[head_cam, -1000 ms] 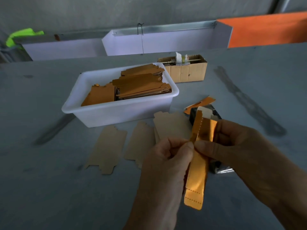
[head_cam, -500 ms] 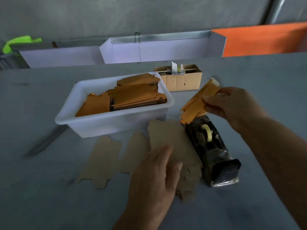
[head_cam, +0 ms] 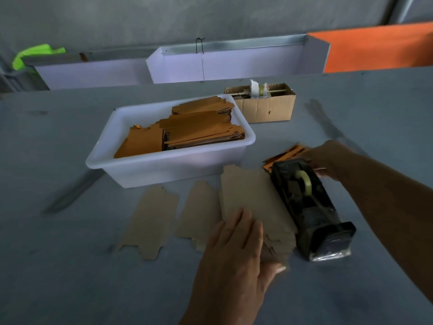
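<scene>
Head view: left hand [head_cam: 236, 252] flat on cardboard stack [head_cam: 253, 198], long axis up-frame; right hand [head_cam: 330, 158] grip on orange card [head_cam: 281, 156] unclear.

bare left hand [head_cam: 236, 249] palm down, fingers straight, thumb out, bare right hand [head_cam: 328, 158] far forward, forearm outstretched, grip unclear

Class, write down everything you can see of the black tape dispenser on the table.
The tape dispenser is a long black block, plastic by its look. It lies slantwise on the grey table, its shiny broad end nearest the camera. A yellowish roll of tape stands upright in its far half. A stack of brown card lies along one long side. The right hand is at its far end; contact is unclear.
</scene>
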Action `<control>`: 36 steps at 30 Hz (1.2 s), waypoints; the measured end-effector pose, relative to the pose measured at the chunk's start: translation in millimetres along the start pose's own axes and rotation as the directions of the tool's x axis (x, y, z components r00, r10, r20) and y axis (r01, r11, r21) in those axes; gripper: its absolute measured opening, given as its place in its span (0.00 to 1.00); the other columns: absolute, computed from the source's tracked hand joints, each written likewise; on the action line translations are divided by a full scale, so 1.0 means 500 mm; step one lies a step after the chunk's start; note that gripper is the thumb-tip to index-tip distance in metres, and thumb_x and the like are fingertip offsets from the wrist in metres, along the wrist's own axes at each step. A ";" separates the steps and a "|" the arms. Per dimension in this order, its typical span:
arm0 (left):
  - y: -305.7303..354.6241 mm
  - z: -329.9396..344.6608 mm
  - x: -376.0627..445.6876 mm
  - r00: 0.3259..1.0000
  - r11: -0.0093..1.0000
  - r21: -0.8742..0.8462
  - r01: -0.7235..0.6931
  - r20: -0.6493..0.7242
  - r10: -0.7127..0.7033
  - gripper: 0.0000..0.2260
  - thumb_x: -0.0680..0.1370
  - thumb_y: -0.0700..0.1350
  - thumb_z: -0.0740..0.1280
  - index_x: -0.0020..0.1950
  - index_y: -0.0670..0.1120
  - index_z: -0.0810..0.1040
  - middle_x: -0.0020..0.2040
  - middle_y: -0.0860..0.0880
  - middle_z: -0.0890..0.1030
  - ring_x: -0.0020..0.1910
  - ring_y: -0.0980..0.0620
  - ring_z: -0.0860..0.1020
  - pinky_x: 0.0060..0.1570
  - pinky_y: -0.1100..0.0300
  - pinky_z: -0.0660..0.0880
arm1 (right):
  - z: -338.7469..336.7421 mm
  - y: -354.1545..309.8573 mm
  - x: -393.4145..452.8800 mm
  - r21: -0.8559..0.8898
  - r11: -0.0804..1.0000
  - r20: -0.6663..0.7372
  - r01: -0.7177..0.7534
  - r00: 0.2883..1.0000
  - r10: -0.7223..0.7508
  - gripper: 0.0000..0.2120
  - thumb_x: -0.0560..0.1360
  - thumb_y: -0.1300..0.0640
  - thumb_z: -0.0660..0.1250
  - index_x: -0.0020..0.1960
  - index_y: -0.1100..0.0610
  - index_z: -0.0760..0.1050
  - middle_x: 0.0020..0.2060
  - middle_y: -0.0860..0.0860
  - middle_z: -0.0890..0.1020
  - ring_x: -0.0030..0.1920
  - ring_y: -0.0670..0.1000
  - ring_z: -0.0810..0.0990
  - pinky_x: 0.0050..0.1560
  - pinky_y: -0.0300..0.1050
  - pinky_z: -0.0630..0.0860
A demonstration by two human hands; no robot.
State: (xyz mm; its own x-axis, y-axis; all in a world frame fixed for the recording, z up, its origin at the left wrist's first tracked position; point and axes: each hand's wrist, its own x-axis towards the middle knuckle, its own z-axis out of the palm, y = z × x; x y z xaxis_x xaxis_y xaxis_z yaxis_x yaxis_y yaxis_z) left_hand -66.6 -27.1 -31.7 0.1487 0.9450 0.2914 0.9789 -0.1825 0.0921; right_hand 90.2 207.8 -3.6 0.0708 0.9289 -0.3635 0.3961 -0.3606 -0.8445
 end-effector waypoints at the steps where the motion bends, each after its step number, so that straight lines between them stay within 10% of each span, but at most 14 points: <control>1: 0.000 0.003 -0.002 1.000 1.000 -0.015 -0.013 -0.021 0.013 0.28 0.60 0.57 0.81 0.52 0.41 0.85 0.56 0.43 0.83 0.56 0.45 0.82 0.46 0.50 0.81 | -0.005 -0.003 -0.002 -0.039 0.999 0.013 0.004 1.000 -0.003 0.10 0.76 0.65 0.65 0.37 0.64 0.71 0.28 0.56 0.79 0.22 0.50 0.79 0.21 0.38 0.74; 5: 0.003 0.012 -0.007 0.996 0.998 -0.040 -0.051 -0.072 0.048 0.23 0.58 0.54 0.82 0.47 0.43 0.86 0.51 0.47 0.85 0.53 0.49 0.83 0.46 0.59 0.81 | -0.029 -0.026 -0.023 -0.183 0.971 -0.083 0.156 0.981 -0.173 0.09 0.73 0.64 0.70 0.48 0.65 0.71 0.36 0.58 0.78 0.45 0.59 0.82 0.51 0.57 0.80; 11: -0.048 0.007 -0.016 0.946 0.978 -0.065 0.196 -0.251 -0.207 0.24 0.77 0.58 0.59 0.56 0.40 0.83 0.58 0.39 0.82 0.59 0.38 0.79 0.59 0.49 0.74 | -0.053 -0.030 -0.137 -0.116 0.843 -0.151 0.526 0.829 -0.538 0.16 0.73 0.57 0.71 0.60 0.55 0.75 0.49 0.52 0.79 0.44 0.56 0.83 0.52 0.59 0.79; 13: -0.096 -0.011 -0.011 0.881 0.882 0.076 0.465 -0.144 -0.451 0.28 0.78 0.61 0.59 0.66 0.40 0.76 0.67 0.33 0.73 0.67 0.30 0.69 0.63 0.37 0.67 | -0.053 -0.027 -0.188 -0.069 0.800 -0.113 0.597 0.792 -0.600 0.10 0.73 0.56 0.71 0.53 0.49 0.78 0.49 0.49 0.81 0.43 0.53 0.84 0.52 0.57 0.80; 16: -0.144 -0.027 -0.005 0.698 0.722 0.241 0.649 0.190 -0.691 0.31 0.79 0.64 0.50 0.75 0.46 0.61 0.74 0.38 0.64 0.74 0.38 0.61 0.69 0.47 0.62 | -0.049 -0.028 -0.257 -0.018 0.764 -0.029 0.645 0.764 -0.645 0.05 0.72 0.56 0.71 0.46 0.46 0.79 0.45 0.47 0.84 0.41 0.50 0.85 0.52 0.54 0.80; 23: -0.137 -0.021 -0.064 0.909 0.887 0.284 0.363 0.098 -0.404 0.15 0.66 0.36 0.55 0.40 0.37 0.82 0.33 0.39 0.81 0.29 0.39 0.80 0.23 0.54 0.76 | -0.032 -0.001 -0.357 -0.014 0.774 0.128 0.633 0.769 -0.627 0.10 0.66 0.47 0.68 0.48 0.42 0.80 0.41 0.39 0.84 0.39 0.41 0.84 0.43 0.37 0.77; 25: -0.150 -0.033 -0.058 0.870 0.875 0.169 0.454 0.125 -0.476 0.13 0.71 0.38 0.68 0.55 0.40 0.81 0.43 0.42 0.83 0.42 0.39 0.81 0.35 0.52 0.78 | -0.018 0.019 -0.374 -0.011 0.786 0.189 0.618 0.773 -0.605 0.11 0.66 0.46 0.69 0.48 0.41 0.80 0.42 0.39 0.84 0.41 0.41 0.83 0.44 0.36 0.76; 29: -0.208 -0.037 -0.046 0.671 0.707 0.157 0.689 0.231 -0.705 0.42 0.70 0.66 0.67 0.77 0.48 0.55 0.73 0.46 0.65 0.70 0.43 0.63 0.65 0.53 0.64 | 0.022 0.054 -0.397 -0.048 0.801 0.286 0.597 0.777 -0.561 0.10 0.66 0.46 0.67 0.47 0.37 0.78 0.41 0.33 0.82 0.42 0.35 0.81 0.40 0.28 0.75; 36: -0.216 -0.026 -0.015 0.663 0.603 -0.278 0.748 0.258 -0.703 0.16 0.68 0.45 0.77 0.53 0.49 0.77 0.40 0.53 0.75 0.50 0.48 0.77 0.40 0.61 0.62 | 0.069 0.079 -0.402 -0.120 0.796 0.353 0.593 0.775 -0.524 0.07 0.69 0.49 0.68 0.47 0.40 0.77 0.45 0.34 0.81 0.47 0.33 0.78 0.47 0.31 0.74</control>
State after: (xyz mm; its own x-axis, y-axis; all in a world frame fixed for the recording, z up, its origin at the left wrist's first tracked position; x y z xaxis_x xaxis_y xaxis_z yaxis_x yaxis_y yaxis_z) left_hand -175.3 -18.0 -31.7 -0.5536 0.8245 -0.1170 0.6622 0.5211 0.5385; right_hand 60.1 3.7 22.6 -0.4761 0.8791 0.0223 0.4673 0.2744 -0.8404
